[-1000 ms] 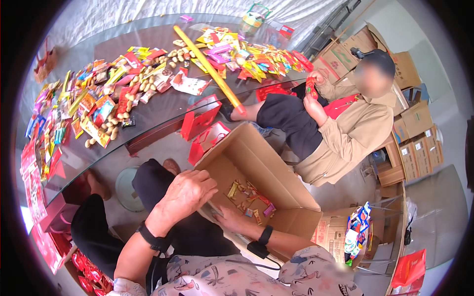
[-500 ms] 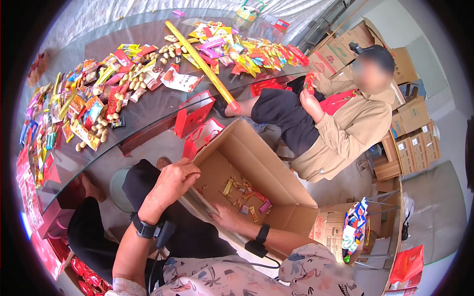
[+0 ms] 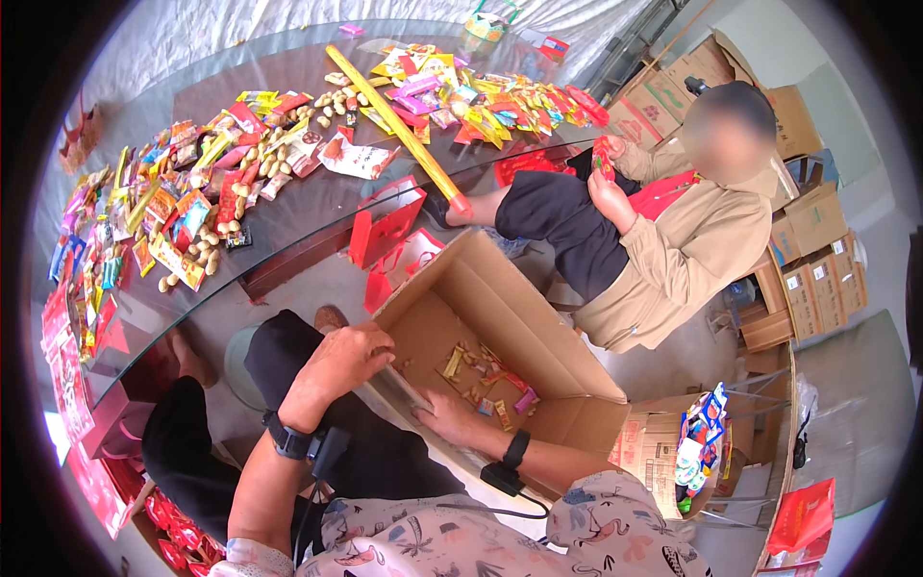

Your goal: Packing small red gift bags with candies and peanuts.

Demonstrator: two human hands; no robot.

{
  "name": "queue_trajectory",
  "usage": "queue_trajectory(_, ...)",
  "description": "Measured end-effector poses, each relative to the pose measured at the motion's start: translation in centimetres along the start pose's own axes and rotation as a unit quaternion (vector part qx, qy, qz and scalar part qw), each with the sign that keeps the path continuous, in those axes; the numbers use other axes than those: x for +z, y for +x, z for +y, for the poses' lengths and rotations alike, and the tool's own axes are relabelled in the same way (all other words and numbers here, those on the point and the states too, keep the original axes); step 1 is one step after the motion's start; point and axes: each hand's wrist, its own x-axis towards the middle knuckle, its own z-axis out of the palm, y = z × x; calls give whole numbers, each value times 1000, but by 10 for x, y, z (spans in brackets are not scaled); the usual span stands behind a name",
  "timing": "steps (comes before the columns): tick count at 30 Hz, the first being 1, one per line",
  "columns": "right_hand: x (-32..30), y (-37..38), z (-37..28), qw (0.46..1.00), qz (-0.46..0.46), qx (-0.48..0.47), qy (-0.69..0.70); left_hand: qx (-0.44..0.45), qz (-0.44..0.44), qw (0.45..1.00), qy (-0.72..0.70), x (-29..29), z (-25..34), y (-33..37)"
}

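A large open cardboard box point(image 3: 524, 332) stands tilted in front of me, its inside facing up. Several small wrapped sweets point(image 3: 471, 370) and some peanuts lie scattered on its bottom. My left hand point(image 3: 344, 361) is bent over the box's near left corner, its fingers curled at the rim. My right hand point(image 3: 450, 418) is on the near wall, fingers wrapped over the edge and thumb partly hidden. No sweet shows in either hand.
Piles of wrapped snacks point(image 3: 231, 159) and peanuts cover the glass table point(image 3: 288, 216), with a long yellow tube point(image 3: 399, 130) across it. Red gift bags point(image 3: 385, 226) stand under its edge. A seated person point(image 3: 663, 250) handles a red packet. Stacked cartons point(image 3: 822, 279) fill the right.
My left hand has come down slightly onto the box rim. My right hand stays at the near wall. The whole view has shifted a little.
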Motion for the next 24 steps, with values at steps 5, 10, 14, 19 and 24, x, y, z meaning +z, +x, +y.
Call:
queue_trajectory(5, -1, 2, 5, 999, -26, 24, 3, 11, -1, 1000, 28, -4, 2, -3)
queue_trajectory(10, 7, 2, 1, 994, -47, 55, 81, 9, -29, 999, 29, -6, 2, -4)
queue_trajectory(14, -17, 12, 29, 953, -155, 139, 219, 21, -134, 986, 101, -2, -12, -9)
queue_trajectory(19, -40, 65, 125, 969, -34, 166, 181, 32, -69, 997, 6, 0, -21, -20)
queue_trajectory(24, -12, 96, 225, 976, -2, 110, -190, -6, -84, 996, -6, -2, -12, -14)
